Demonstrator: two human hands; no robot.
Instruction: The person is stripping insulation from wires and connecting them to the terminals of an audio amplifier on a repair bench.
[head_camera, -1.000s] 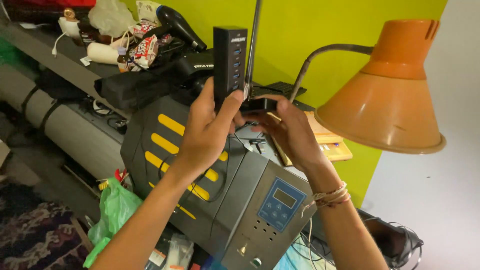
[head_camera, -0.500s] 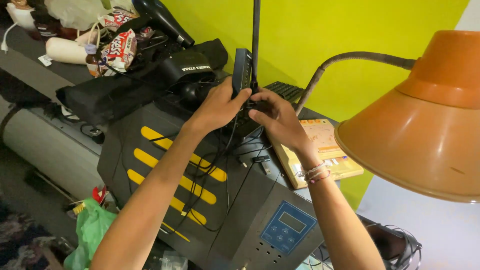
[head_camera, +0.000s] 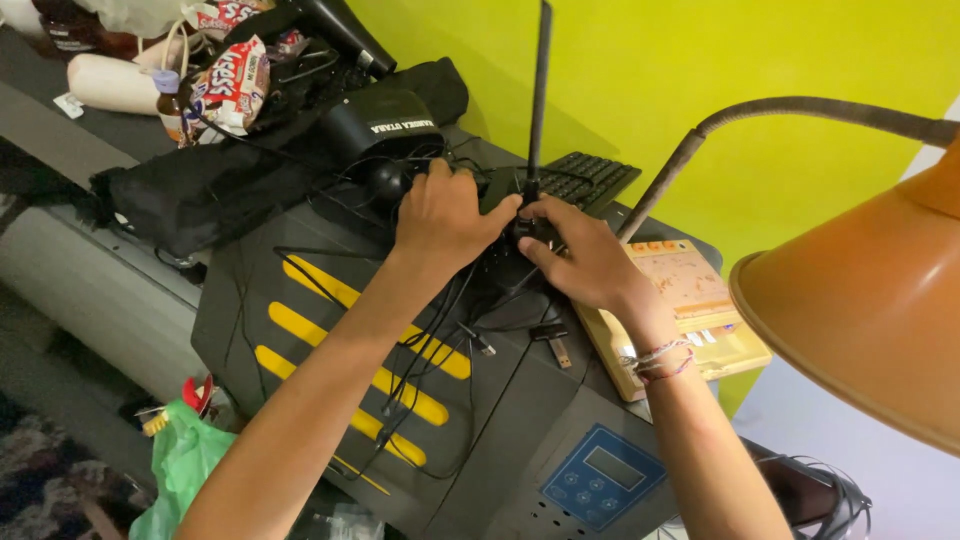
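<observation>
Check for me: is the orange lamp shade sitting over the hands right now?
No: the orange lamp shade hangs off to the right, clear of both hands at the black rod's base.

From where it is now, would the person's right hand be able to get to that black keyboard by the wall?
Probably yes. The right hand sits at the foot of the thin black rod, and the black keyboard lies just beyond it with nothing between but loose cables.
</observation>
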